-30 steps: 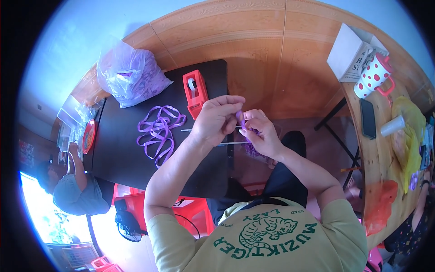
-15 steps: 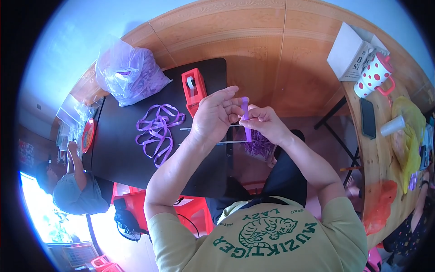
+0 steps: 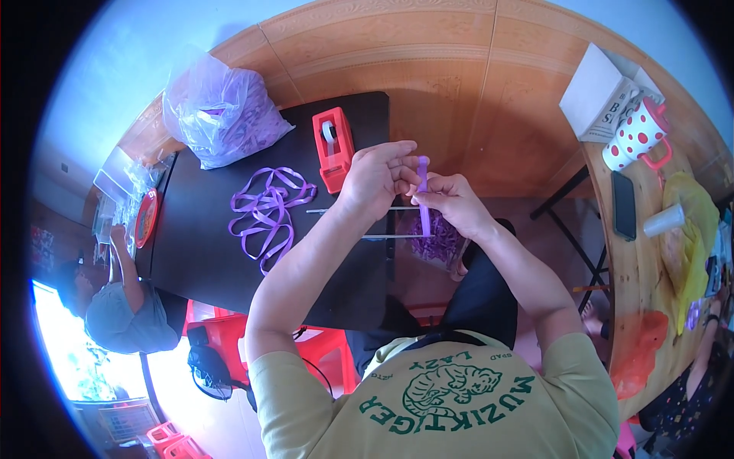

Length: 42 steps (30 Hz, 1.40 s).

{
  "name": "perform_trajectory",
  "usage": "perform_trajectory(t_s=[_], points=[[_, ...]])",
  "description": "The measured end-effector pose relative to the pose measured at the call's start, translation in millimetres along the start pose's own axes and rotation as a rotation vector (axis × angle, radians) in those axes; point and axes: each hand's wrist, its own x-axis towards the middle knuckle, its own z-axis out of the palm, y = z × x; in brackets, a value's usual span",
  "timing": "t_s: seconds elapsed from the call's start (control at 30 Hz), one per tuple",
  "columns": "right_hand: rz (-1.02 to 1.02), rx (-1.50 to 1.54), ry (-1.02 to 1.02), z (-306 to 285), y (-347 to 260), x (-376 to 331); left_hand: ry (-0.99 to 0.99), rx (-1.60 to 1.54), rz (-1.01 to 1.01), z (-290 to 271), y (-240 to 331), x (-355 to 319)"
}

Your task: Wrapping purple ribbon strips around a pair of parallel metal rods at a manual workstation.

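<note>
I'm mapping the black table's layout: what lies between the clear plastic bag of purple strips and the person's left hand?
In the head view, the red tape dispenser stands between the plastic bag and the left hand, with the loose purple ribbon loops just below that line.

Black table (image 3: 199, 252) over a tiled wooden-toned floor (image 3: 451, 69). On it: red tape dispenser (image 3: 333, 148), loose pile of purple ribbon loops (image 3: 267, 210), clear plastic bag (image 3: 218, 107) of purple pieces at the far corner. To the right, wooden bench (image 3: 634, 260) with white box (image 3: 600, 92), red-dotted white mug (image 3: 636, 138), dark phone (image 3: 623, 205), yellow bag (image 3: 692, 229). At left, another person (image 3: 122, 306) seated beside a red plate (image 3: 145, 216).
</note>
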Motion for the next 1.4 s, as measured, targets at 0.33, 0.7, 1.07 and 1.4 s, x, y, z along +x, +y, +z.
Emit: perform_trajectory(t_s=[0.33, 0.7, 1.07, 1.4], points=[[0.113, 0.090, 0.093, -14.8, 15.8, 9.8, 0.033, 0.068, -0.061, -1.6, -9.5, 24.2], [0.165, 0.175, 0.114, -17.8, 40.4, 7.3, 0.108, 0.921, 0.300, -5.1, -13.3, 0.8], [0.409, 0.318, 0.316, -22.4, 52.1, 10.3, -0.013, 0.318, -0.071, 16.7, -165.1, -137.2], [0.678, 0.456, 0.514, -21.2, 95.7, -10.0, 0.505, 0.666, 0.762, -10.3, -197.5, -24.4]])
